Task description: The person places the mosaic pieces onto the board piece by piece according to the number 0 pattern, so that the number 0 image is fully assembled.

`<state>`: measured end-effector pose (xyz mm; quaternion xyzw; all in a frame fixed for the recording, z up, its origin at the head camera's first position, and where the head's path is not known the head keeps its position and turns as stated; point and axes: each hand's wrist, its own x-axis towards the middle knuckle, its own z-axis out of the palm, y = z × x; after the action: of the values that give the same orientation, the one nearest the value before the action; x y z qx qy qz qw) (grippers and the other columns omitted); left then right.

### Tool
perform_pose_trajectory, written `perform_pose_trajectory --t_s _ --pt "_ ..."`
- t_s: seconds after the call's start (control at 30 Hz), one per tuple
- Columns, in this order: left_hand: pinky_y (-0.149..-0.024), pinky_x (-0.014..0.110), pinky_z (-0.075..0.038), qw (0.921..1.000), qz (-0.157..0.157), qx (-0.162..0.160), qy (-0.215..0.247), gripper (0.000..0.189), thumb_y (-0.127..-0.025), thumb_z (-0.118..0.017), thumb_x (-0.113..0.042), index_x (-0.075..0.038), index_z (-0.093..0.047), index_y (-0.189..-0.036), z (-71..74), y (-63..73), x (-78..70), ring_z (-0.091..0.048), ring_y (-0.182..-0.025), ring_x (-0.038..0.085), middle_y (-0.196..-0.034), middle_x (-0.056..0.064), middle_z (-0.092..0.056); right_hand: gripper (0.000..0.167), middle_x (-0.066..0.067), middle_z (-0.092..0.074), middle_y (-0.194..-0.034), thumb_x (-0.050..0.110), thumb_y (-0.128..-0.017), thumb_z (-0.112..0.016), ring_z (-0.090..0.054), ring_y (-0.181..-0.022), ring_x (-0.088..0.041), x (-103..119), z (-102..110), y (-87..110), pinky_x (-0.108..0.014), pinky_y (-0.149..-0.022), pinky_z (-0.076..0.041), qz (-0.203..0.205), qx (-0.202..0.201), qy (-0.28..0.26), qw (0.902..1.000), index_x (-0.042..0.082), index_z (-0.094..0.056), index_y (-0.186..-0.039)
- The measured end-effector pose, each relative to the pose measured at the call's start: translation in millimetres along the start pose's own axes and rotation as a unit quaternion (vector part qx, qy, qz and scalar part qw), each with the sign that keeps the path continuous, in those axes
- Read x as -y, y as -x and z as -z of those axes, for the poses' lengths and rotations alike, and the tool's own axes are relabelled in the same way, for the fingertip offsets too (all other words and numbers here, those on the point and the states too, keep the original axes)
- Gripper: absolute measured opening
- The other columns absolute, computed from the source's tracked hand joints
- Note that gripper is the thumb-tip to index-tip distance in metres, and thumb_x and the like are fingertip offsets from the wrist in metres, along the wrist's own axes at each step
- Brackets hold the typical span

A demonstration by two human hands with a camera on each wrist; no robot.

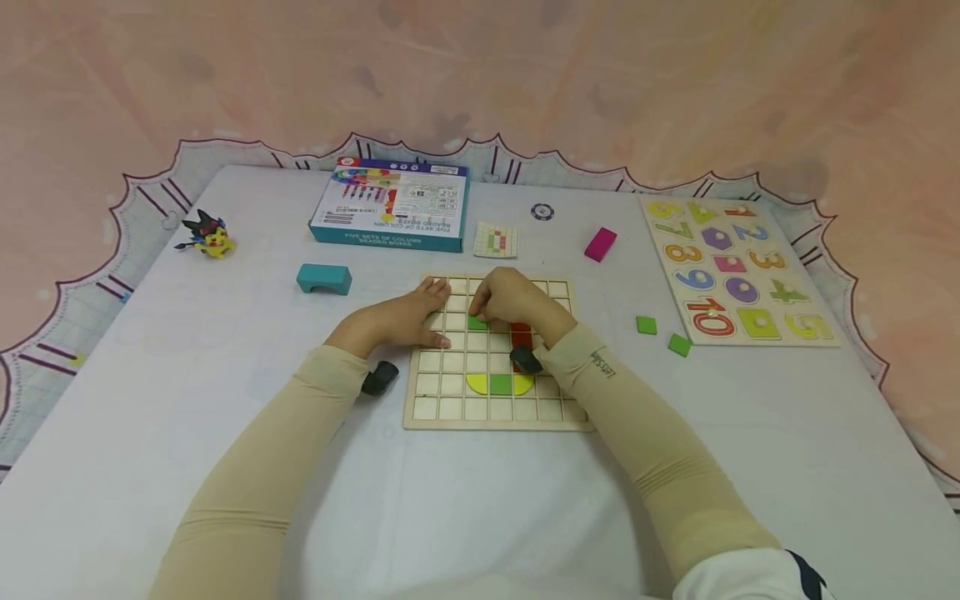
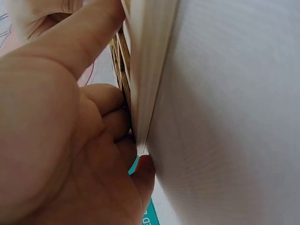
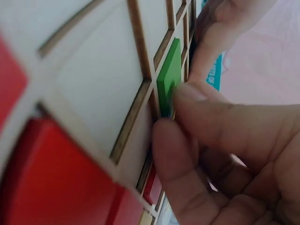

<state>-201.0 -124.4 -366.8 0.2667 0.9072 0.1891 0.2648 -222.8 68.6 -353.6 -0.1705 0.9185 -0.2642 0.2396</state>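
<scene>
A wooden grid board (image 1: 450, 427) lies on the table between both hands. My left hand (image 1: 401, 321) rests on its left side, thumb and fingers spread over the outer cells; in the left wrist view the thumb (image 2: 84, 35) lies along the board's edge. With thumb and fingertips, my right hand (image 1: 517, 298) pinches a green square tile (image 3: 169, 77), which sits tilted at a cell in the upper part of the grid. Red tiles (image 1: 521, 335) lie in cells under the right wrist. Lower down, another green tile (image 1: 500, 384) sits between two rounded yellow tiles (image 1: 477, 382).
Behind the board are a boxed set (image 1: 390, 204), a small pattern card (image 1: 496, 241), a chip (image 1: 542, 212) and a magenta block (image 1: 601, 244). Two loose green tiles (image 1: 647, 325) lie beside a number puzzle (image 1: 675, 275). A teal block (image 1: 324, 278) and toy figure (image 1: 207, 236) stand left.
</scene>
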Motion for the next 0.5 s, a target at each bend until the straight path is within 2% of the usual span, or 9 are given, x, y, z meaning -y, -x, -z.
perform_pose_trajectory --t_s 0.23,0.37,0.5 --pt "-0.116 0.043 -0.001 1.0 0.007 0.004 0.001 0.091 -0.086 -0.063 -0.036 0.002 -0.005 -0.146 -0.2 -2.1 -0.4 0.013 -0.141 0.029 -0.154 0.015 0.004 0.016 -0.006 -0.068 -0.089 0.008 -0.08 -0.069 -0.052 -0.078 -0.015 -10.5 13.0 14.9 -0.024 -0.071 -0.044 0.001 -0.033 -0.019 0.9993 0.006 -0.073 -0.095" --pt "-0.116 0.043 -0.001 0.9999 0.008 0.006 0.001 0.091 -0.086 -0.063 -0.035 0.002 -0.004 -0.146 0.4 -0.8 -1.4 0.013 -0.141 0.029 -0.154 0.015 0.005 0.017 -0.008 -0.066 -0.089 0.005 -0.081 -0.066 -0.053 -0.082 -0.018 -25.6 27.3 26.0 -0.027 -0.074 -0.046 -0.006 -0.051 -0.032 0.9982 0.005 -0.072 -0.097" --pt "-0.115 0.044 -0.001 0.9999 0.006 0.008 -0.001 0.091 -0.086 -0.062 -0.035 0.001 -0.004 -0.146 1.5 0.5 -3.0 0.013 -0.141 0.029 -0.154 0.015 0.005 0.019 -0.011 -0.066 -0.094 0.006 -0.082 -0.066 -0.055 -0.088 -0.021 -44.7 42.9 37.0 -0.032 -0.08 -0.047 -0.035 -0.082 -0.044 0.9951 0.002 -0.07 -0.101"
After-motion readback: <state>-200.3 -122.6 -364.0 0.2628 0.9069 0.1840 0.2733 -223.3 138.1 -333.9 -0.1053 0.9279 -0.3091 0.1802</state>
